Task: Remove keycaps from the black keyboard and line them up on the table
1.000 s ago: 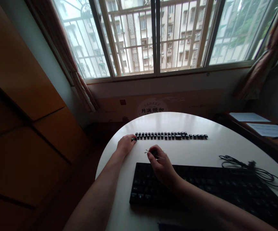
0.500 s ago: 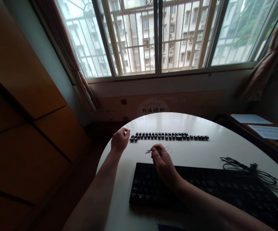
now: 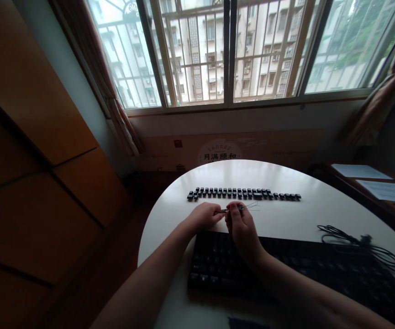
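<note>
My right hand (image 3: 241, 224) is closed round the dark handle of a keycap puller (image 3: 240, 207), above the far edge of a black keyboard (image 3: 231, 278). Thin wire loops stick out of the puller to the right. Its metal prongs point left, into the fingers of my left hand (image 3: 204, 215). Those fingers are pinched at the prong tips; whether a keycap is also between them is hidden. Beyond both hands, black keycaps (image 3: 229, 193) stand in two rows on the white table.
The round white table (image 3: 170, 201) carries everything. A coiled black cable (image 3: 371, 253) lies behind the keyboard's right part. To the right, papers (image 3: 385, 189) and a dark pen rest on a brown surface. A wooden cabinet (image 3: 22, 219) stands at the left.
My left hand has moved right and nearer, from the left end of the keycap rows to the puller's prongs. My right hand still grips the puller. The view has shifted slightly.
</note>
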`<action>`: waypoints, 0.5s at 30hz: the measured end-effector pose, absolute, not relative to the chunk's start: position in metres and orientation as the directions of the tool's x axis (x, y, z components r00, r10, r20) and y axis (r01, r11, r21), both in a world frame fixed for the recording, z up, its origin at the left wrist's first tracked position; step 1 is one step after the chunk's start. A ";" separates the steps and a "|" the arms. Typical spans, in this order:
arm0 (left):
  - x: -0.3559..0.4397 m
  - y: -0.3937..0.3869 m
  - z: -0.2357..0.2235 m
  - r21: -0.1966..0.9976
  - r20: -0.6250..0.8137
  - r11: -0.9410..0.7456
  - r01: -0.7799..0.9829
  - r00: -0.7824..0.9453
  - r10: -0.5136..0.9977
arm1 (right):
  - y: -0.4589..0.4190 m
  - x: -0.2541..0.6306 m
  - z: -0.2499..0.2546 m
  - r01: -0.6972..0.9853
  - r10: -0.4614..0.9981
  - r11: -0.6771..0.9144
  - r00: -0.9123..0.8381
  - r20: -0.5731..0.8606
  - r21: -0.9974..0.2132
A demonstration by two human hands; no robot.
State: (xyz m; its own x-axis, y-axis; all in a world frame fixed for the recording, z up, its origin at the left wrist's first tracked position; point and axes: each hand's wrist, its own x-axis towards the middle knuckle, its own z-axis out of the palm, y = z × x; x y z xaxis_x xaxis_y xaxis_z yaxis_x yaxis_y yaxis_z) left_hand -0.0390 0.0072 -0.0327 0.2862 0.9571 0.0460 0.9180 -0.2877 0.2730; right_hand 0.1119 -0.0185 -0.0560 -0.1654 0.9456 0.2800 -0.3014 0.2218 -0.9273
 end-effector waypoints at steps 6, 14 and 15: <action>-0.037 0.006 -0.033 0.233 -0.010 -0.382 0.894 0.395 0.918 | -0.019 0.121 -0.028 -0.298 0.927 0.156 -0.286 0.244 -0.942; -0.040 0.002 -0.027 0.372 -0.058 -0.365 0.853 0.414 0.908 | -0.033 0.165 0.041 -0.035 0.640 0.176 -0.755 0.142 -0.984; -0.040 0.003 -0.028 0.359 -0.059 -0.361 0.861 0.407 0.912 | -0.034 0.167 0.038 -0.002 0.615 0.193 -0.779 0.123 -0.981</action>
State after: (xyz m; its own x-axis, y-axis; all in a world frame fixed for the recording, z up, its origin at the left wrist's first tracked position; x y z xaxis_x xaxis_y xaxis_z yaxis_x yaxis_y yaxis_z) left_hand -0.0397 0.0028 -0.0278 0.4067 0.9116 -0.0595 0.8609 -0.3607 0.3588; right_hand 0.1668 -0.0338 0.0378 -0.7787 0.6152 0.1231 -0.0022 0.1935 -0.9811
